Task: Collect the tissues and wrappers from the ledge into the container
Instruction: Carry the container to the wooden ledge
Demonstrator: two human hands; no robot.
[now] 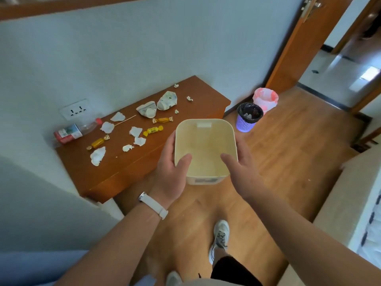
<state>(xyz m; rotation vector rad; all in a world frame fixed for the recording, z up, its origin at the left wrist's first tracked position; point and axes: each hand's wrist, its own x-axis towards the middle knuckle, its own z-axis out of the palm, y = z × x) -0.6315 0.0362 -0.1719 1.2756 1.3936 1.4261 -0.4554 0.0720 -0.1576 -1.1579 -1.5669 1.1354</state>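
- At the bottom centre of the frame a grey shoe (220, 238) stands on the wood floor, toe pointing up the frame, so the person is close enough to reach the ledge.
- Above it, the left hand (173, 172), with a white wristband (153, 205) on the wrist, and the right hand (241, 172) grip the cream container (206, 120) from either side. Each thumb is hooked over the near rim into the inside, and the other fingers wrap round the outer wall. I'd say two hands are used to keep it level and mouth-up, ready to receive.
- The container hangs in the air at mid-frame, just beside the front edge of the ledge (127, 166), not resting on it. Its inside is bare, so by my reckoning the collecting has not begun.
- Left of centre, the brown ledge carries the litter: crumpled white tissues (98, 155) scattered about, and yellow and gold twist-ended wrappers (153, 130) among them.
- Further back lie two crumpled packets (167, 100) and a thin stick (125, 120). A bottle (76, 131) lies on its side against the wall.
- Right of centre, beyond the ledge's end, a purple bin (248, 118) with a black liner holds a few pale scraps. Just behind it is a pink-lined bin (265, 100), whose contents I cannot make out.
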